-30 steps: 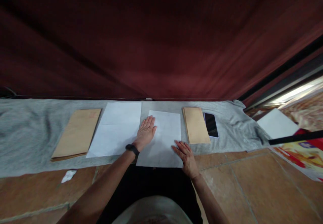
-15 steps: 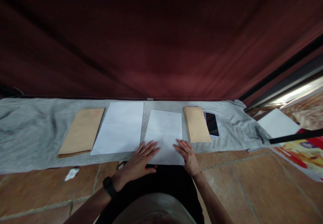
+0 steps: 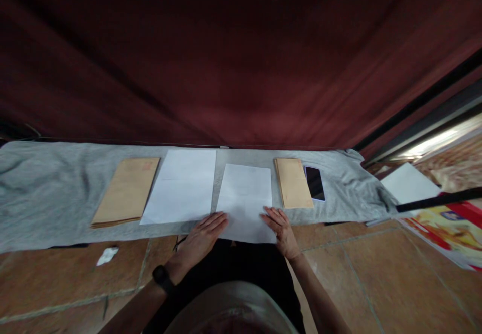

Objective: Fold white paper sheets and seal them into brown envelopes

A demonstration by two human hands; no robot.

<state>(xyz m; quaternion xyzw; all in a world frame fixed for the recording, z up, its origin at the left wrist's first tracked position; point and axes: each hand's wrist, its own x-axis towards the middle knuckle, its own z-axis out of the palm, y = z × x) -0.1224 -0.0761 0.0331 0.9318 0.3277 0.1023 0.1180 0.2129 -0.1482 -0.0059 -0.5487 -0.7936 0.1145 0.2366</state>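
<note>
A white sheet of paper (image 3: 244,193) lies in front of me on a grey cloth, its near edge reaching over my lap. My left hand (image 3: 205,233) rests flat at the sheet's lower left edge, fingers stretched out side by side. On the lower right edge lies my right hand (image 3: 280,231), its fingers straight and slightly apart. Neither hand grips anything. Left of this sheet is a larger spread of white paper (image 3: 183,186) with a faint crease across it.
A stack of brown envelopes (image 3: 128,191) lies at the left, a smaller envelope stack (image 3: 293,183) at the right beside a phone (image 3: 315,183). The grey cloth (image 3: 60,183) covers a narrow surface before a dark red curtain (image 3: 241,73). Crumpled tissue (image 3: 107,256) lies on the tiled floor.
My left hand has drawn slightly left; its spread fingers and thumb have come closer together. My right hand has stayed nearly still on the sheet. The view has shifted slightly.
</note>
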